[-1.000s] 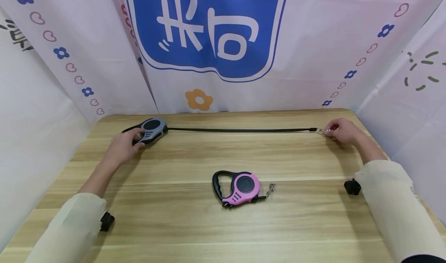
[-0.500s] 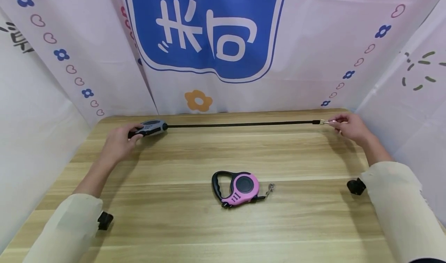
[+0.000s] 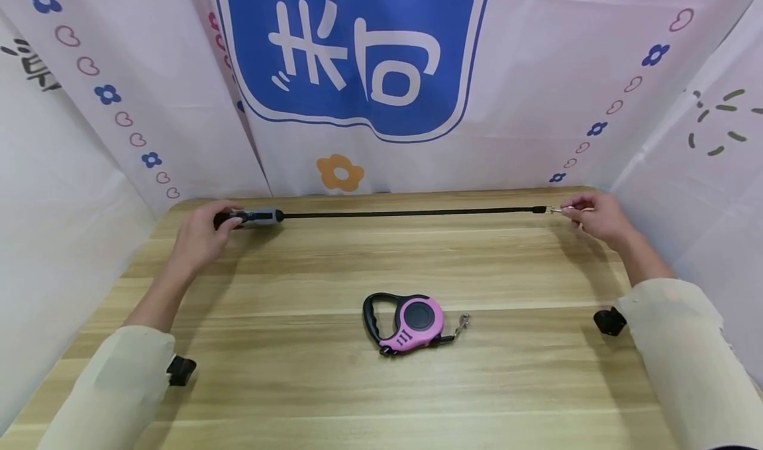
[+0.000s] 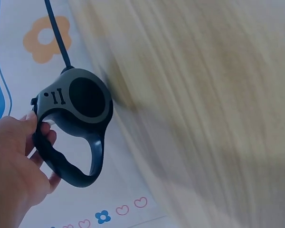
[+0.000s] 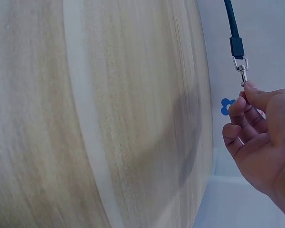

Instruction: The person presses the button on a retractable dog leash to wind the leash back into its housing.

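At the back left of the table, my left hand (image 3: 201,234) grips the black handle of a grey retractable dog leash (image 4: 88,97). The leash stands on edge, its narrow side facing up in the head view. From it a black strap (image 3: 411,213) runs taut and straight to the right. My right hand (image 3: 599,217) pinches the silver snap hook (image 5: 242,71) at the strap's end between thumb and fingertips. A second retractable leash (image 3: 420,323), pink with a black handle, lies flat mid-table, with its own small metal hook (image 3: 463,323) beside it on the right.
The wood-grain table (image 3: 334,384) ends at the back against a white printed cloth (image 3: 524,105) with a blue emblem. White cloth walls stand close on the left and right. A small black device (image 3: 609,320) sits at my right wrist.
My left hand has turned the grey leash from lying flat up onto its edge. My right hand has lifted the hook slightly and moved it toward the back. The pink leash stays put.
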